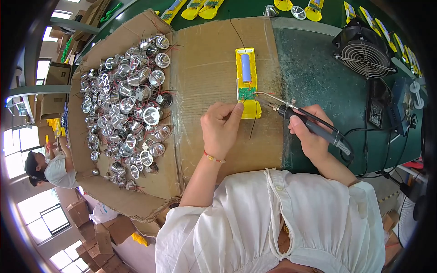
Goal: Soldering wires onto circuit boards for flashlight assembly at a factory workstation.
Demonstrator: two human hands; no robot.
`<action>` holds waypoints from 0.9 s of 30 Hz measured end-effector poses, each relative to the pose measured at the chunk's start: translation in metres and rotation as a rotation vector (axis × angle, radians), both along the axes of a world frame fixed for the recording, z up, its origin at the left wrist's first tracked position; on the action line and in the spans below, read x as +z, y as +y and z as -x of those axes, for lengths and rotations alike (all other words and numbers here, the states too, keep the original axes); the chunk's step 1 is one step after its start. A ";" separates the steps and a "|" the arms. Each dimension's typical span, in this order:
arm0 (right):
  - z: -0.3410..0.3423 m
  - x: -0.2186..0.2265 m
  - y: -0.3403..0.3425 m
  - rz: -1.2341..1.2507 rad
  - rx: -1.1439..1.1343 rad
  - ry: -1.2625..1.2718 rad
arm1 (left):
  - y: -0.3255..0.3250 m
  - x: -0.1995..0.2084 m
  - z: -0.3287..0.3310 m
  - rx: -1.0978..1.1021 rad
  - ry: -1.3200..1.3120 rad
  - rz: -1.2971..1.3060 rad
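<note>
A yellow plastic housing (251,110) lies on a sheet of cardboard in front of me. It carries a blue cylindrical battery (246,68) and a small green circuit board (246,93). My left hand (219,129) is closed in a pinch at the housing's left edge, just below the board; what lies between the fingertips is too small to make out. My right hand (313,136) grips a soldering iron (321,128) with a thin curved metal tube along it. The tube's end reaches the board's right side. A dark thin wire hangs below the board.
To the left, a cardboard box (136,207) holds many silver reflector cups (151,116) with red wires. A black fan (363,52) stands at the far right, with cables near it. More yellow housings (210,8) lie along the back. Another person (54,168) is at far left.
</note>
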State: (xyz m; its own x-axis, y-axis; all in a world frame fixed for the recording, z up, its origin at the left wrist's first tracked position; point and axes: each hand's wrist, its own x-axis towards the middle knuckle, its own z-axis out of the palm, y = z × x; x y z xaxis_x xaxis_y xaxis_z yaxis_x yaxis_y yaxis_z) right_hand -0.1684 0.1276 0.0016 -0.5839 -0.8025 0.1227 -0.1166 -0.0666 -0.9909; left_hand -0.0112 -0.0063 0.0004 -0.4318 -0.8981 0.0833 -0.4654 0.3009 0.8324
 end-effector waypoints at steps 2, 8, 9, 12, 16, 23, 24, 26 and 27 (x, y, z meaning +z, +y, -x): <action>-0.001 0.001 -0.001 -0.007 0.015 0.014 | 0.000 0.002 0.000 -0.014 -0.011 0.022; -0.003 0.004 -0.003 -0.029 0.015 -0.082 | 0.000 0.004 0.003 -0.015 0.016 0.017; -0.003 0.004 -0.004 -0.019 -0.012 -0.103 | 0.001 0.004 0.003 -0.003 0.037 0.002; -0.005 0.002 -0.006 -0.014 -0.038 -0.142 | 0.000 0.001 0.004 -0.002 0.094 0.034; -0.006 0.002 -0.011 -0.022 -0.030 -0.177 | -0.001 -0.002 0.006 0.027 0.115 0.015; -0.007 0.001 -0.015 -0.032 -0.025 -0.189 | -0.001 -0.004 0.007 0.039 0.129 0.066; -0.007 0.000 -0.015 -0.036 -0.012 -0.163 | 0.000 -0.004 0.008 0.038 0.126 0.061; -0.005 -0.002 -0.015 -0.034 0.001 -0.134 | 0.000 -0.004 0.009 0.042 0.129 0.065; -0.003 -0.003 -0.016 -0.028 0.008 -0.135 | 0.000 -0.005 0.010 0.046 0.130 0.065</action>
State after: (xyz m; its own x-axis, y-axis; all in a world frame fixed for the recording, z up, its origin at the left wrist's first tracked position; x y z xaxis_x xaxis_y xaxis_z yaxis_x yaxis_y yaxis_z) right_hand -0.1655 0.1119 -0.0011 -0.5868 -0.8095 0.0210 0.0189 -0.0396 -0.9990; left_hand -0.0209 -0.0068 -0.0045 -0.3723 -0.9075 0.1947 -0.3696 0.3373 0.8658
